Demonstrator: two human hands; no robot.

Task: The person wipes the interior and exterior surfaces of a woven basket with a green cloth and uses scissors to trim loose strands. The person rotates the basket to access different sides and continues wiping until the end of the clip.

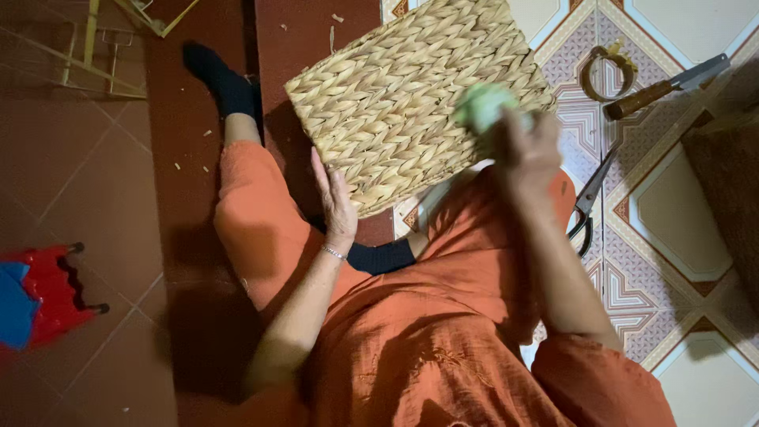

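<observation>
Head view: woven rectangular basket point(411, 99), propped on the seated person's lap above the tiled floor point(696, 237).
Left hand point(336, 202) lay flat, fingers spread, against its edge; right hand point(526, 154) gripped a blurred pale-green object point(482, 107). Loosely braced, the basket risked sliding onto the scissors point(589, 202).

No packages, labels, signs, screens

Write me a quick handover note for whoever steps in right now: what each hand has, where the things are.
Left hand: flat against the woven basket, steadying its near edge over the lap.
Right hand: gripping a pale green object, blurred, at the basket's right edge.
Scissors, a wooden-handled knife and a small ring lie on the patterned tiles to the right.
Basket weave looks complete on the visible face; what remains cannot be told.
</observation>
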